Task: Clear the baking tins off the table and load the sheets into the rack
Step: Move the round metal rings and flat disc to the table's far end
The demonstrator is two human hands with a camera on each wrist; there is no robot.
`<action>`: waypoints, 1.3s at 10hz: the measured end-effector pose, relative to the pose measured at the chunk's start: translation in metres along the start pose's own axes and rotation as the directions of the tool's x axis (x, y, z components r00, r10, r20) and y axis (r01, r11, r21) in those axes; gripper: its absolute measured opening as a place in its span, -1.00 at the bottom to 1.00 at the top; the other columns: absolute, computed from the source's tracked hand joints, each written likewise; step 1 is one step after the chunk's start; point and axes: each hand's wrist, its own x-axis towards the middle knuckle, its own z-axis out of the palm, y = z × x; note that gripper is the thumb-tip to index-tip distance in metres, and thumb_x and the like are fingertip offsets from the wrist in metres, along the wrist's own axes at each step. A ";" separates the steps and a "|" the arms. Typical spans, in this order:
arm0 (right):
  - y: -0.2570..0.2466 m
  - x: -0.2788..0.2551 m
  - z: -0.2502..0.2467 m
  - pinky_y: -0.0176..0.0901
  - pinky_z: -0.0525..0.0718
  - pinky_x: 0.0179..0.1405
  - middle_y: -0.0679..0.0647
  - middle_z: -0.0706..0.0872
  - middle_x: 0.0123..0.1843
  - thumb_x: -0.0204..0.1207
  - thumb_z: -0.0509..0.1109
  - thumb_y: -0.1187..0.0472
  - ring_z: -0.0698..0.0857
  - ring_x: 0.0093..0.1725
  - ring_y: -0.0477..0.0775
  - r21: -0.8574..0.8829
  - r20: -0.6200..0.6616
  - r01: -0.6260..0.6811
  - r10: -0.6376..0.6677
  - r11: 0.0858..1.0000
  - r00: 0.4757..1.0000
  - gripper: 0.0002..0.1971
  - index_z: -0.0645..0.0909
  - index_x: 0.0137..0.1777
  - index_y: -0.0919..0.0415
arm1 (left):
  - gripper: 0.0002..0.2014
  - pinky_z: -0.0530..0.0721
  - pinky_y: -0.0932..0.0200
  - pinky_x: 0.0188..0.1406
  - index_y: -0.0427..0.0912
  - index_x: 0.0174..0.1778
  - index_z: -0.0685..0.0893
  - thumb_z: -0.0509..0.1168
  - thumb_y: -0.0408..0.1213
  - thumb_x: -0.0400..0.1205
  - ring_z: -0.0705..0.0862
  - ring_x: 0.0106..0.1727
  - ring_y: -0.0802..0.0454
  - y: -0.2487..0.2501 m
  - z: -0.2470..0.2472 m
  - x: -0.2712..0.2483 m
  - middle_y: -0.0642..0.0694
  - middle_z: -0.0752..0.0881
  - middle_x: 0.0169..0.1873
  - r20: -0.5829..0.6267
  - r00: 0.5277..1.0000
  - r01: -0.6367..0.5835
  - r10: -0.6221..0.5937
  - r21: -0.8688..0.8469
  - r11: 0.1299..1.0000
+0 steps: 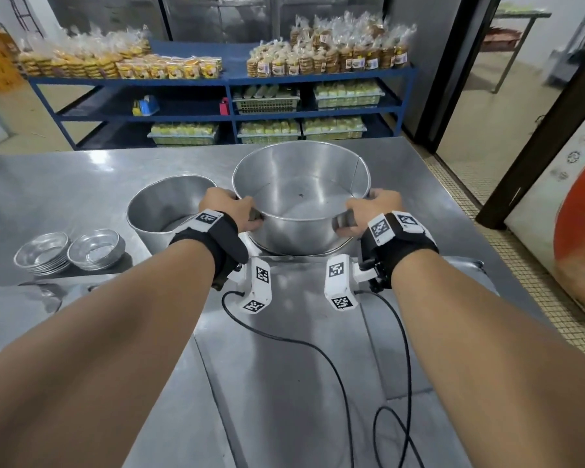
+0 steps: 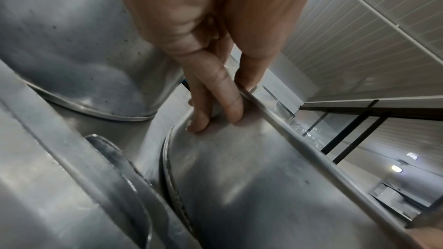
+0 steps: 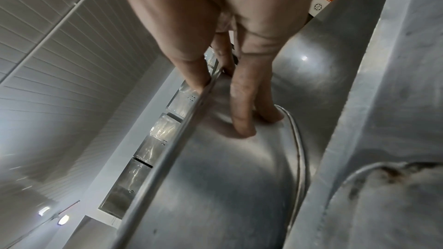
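Head view: two bare forearms reach over the stainless steel table [image 1: 81, 184]. The left hand [image 1: 232, 211] and right hand [image 1: 374, 209] grip opposite sides of the large round metal baking tin [image 1: 301, 197], which is on the table. A smaller round metal tin [image 1: 163, 206] stands just to its left, with stacked small foil pie tins [image 1: 70, 249] further left. Labels on the bagged biscuits [image 1: 335, 55] on the blue shelving [image 1: 230, 96] are too small to read.

Left wrist view: fingers [image 2: 227, 97] press the tin's outer wall, thumb over the rim.

Right wrist view: fingers [image 3: 242, 105] likewise clamp wall and rim.
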 end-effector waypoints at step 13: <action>0.020 -0.423 0.121 -0.17 0.64 -0.01 0.13 0.69 -0.07 0.48 0.42 0.19 0.72 0.06 0.23 -0.854 0.378 0.253 0.206 0.454 0.903 -0.83 0.66 0.02 0.22 | -0.43 0.49 0.03 0.47 -0.07 0.60 0.48 0.33 0.04 0.67 0.50 0.54 -0.12 -0.176 -0.289 -0.271 -0.07 0.50 0.55 0.503 0.843 -0.287 -0.193 0.722 0.630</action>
